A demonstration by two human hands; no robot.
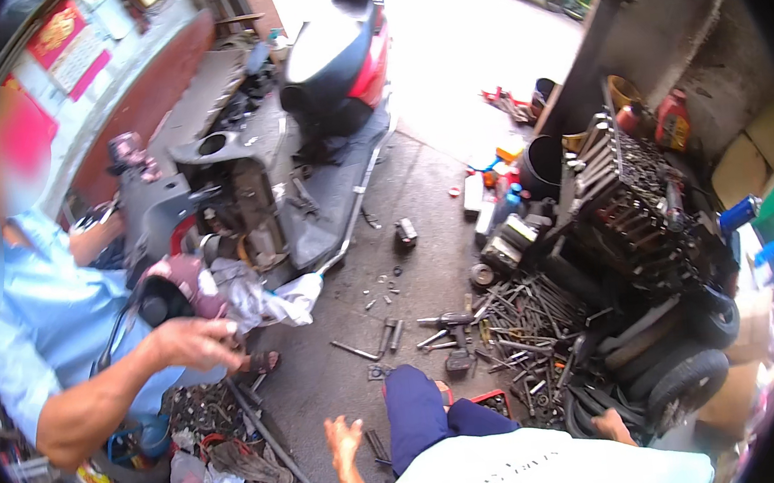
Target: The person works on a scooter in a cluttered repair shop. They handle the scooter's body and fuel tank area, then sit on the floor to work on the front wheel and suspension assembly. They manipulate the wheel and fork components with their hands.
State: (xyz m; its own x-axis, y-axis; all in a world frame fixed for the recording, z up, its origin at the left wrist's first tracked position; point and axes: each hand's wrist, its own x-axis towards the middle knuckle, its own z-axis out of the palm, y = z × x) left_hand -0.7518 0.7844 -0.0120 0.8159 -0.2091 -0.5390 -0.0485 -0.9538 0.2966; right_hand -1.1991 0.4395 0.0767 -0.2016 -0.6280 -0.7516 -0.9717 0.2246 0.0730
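My left hand [344,442] is raised beside my left knee with its fingers spread, and nothing shows in it. My right hand [612,427] is low at the right, next to some black rubber tubing [586,407]; its fingers are too small and partly hidden to read. On the floor ahead of my knees lies a cordless power tool [455,336]. Loose sockets and a metal bar [355,350] lie to its left. A red tray [492,400] of small parts sits by my right knee.
A scooter [331,68] with its front panels off stands ahead. At the left a person in a light blue shirt [63,304] reaches out a hand [198,342]. A heap of wrenches [531,311], a tool rack [637,196] and tires [690,389] crowd the right.
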